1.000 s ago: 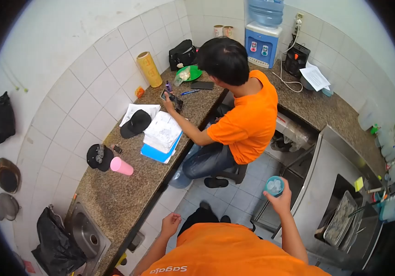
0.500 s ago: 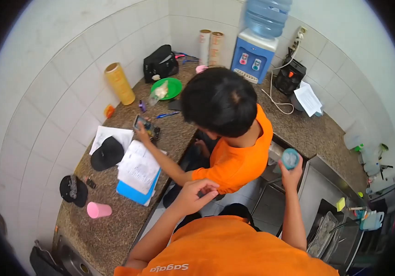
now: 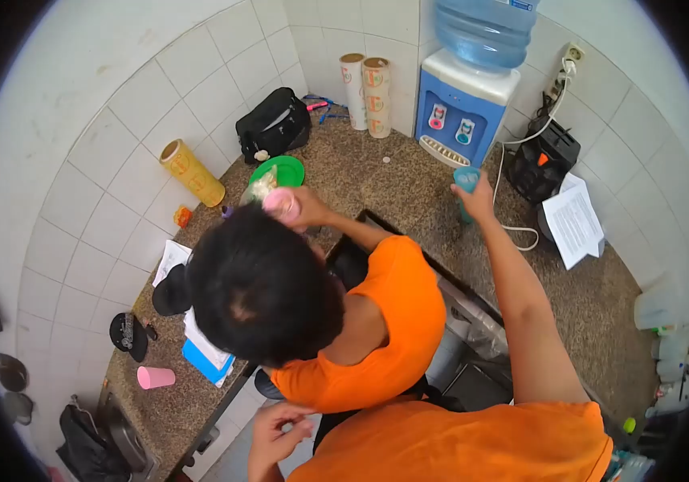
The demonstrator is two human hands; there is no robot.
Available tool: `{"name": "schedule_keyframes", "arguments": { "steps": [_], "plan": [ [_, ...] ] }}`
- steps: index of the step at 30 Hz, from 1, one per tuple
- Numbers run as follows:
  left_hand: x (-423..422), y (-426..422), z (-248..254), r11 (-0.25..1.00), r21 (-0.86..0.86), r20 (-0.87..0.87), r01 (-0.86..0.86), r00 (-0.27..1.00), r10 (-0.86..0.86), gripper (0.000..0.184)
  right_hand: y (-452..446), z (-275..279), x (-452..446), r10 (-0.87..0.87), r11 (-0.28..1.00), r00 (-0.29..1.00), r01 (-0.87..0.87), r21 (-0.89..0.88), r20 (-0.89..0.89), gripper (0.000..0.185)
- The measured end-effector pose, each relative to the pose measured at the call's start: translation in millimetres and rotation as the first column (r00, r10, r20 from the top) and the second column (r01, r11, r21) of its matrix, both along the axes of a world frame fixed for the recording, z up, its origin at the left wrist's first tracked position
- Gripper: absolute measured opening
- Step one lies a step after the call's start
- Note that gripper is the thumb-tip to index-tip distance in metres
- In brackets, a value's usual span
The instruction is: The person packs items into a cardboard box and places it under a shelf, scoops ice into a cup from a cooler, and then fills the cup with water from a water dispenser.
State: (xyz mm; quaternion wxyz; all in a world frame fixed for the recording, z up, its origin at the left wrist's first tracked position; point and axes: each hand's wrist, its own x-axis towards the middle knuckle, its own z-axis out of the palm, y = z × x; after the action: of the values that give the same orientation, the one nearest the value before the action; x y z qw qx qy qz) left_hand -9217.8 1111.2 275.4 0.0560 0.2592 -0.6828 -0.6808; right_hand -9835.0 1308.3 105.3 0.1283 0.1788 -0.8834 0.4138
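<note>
My right hand (image 3: 477,197) is wrapped round a teal cup (image 3: 466,178) with something clear, ice-like, inside. It holds the cup upright over the counter, just in front of the blue-and-white water dispenser (image 3: 465,112) and below its taps. Low in the view, my left hand (image 3: 279,434) hangs beside the orange sleeve of a co-worker (image 3: 360,329). Its fingers are loosely bent, the thumb stands apart, and nothing shows in it. The co-worker's hand holds a pink cup (image 3: 282,206) near a green plate (image 3: 284,173).
On the granite counter (image 3: 385,193) are a black bag (image 3: 274,124), wrap rolls (image 3: 377,96), a yellow roll (image 3: 192,173), caps (image 3: 128,336), another pink cup (image 3: 156,377) and papers (image 3: 574,221). A white cable (image 3: 525,241) loops right of my hand. The co-worker stands between my arms.
My right hand has carried the teal cup forward to the dispenser. My left hand has moved down and left. The co-worker has shifted left and now holds a pink cup; the phone is no longer visible.
</note>
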Motion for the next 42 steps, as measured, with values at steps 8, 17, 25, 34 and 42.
{"name": "schedule_keyframes", "arguments": {
  "steps": [8,17,25,34,42],
  "plan": [
    [97.7,54.6,-83.7,0.792,-0.19,0.188,-0.58,0.771,0.609,0.015,-48.2,-13.0,-132.3,-0.156,0.987,0.956,0.16,0.005,0.25,0.098],
    [156.0,192.3,-197.7,0.791,-0.351,0.577,-0.501,0.55,0.604,0.032,-82.6,-60.6,-172.1,-0.264,0.922,0.961,0.277,-0.271,0.086,0.094],
    [108.0,196.0,-155.7,0.853,-0.287,0.649,-0.436,0.567,0.508,0.033,-92.6,-76.6,-172.2,-0.272,0.899,0.962,0.258,-0.353,0.011,0.091],
    [-134.2,74.5,145.3,0.769,0.227,0.033,0.597,0.785,-0.619,0.037,-77.3,-18.9,-138.7,-0.222,0.949,0.917,0.282,-0.144,0.33,0.087],
    [-506.2,123.7,72.8,-0.244,-0.185,0.978,0.952,0.155,-0.137,0.041,-62.6,-12.2,-144.7,-0.16,0.97,0.876,0.224,-0.09,0.456,0.089]
  ]
}}
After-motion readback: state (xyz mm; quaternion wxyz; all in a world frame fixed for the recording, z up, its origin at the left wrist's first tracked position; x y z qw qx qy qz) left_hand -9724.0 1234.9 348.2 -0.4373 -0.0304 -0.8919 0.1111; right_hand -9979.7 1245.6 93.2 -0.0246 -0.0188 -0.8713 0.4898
